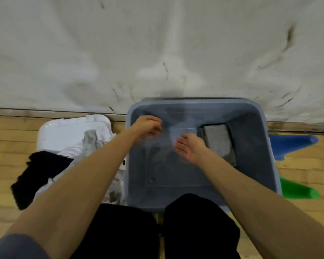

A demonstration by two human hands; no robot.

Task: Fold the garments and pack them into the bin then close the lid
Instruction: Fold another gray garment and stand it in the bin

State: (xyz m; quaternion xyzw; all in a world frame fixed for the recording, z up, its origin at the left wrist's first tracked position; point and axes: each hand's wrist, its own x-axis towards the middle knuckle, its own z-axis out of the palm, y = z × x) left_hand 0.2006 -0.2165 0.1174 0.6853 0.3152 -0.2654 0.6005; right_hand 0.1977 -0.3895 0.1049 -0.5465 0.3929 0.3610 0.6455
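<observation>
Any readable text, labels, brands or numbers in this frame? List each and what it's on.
None readable.
Blue bin: no label or print visible.
White lid: plain, no text visible.
Garment pile: a small dark mark at its right edge by the bin, too small and blurred to read.
Folded grey garment: no visible print.

A grey-blue plastic bin (pixel 200 156) stands on the wooden floor (pixel 11 180) against a white cloth-covered surface (pixel 157 43). Both bare forearms reach over its open top. The left hand (pixel 148 127) hovers inside near the far left corner with its fingers (pixel 156 121) curled, and motion blur hides whether they hold anything. The right hand (pixel 190 148) is palm up with fingers relaxed. A folded grey garment (pixel 220 143) lies along the bin's right wall. Left of the bin, a white lid (pixel 64 131) lies on the floor under a heap of white, grey and black garments (pixel 45 169). Blue (pixel 292 144) and green (pixel 299 189) tubes show to the bin's right. Black trouser legs (pixel 195 227) fill the bottom.
</observation>
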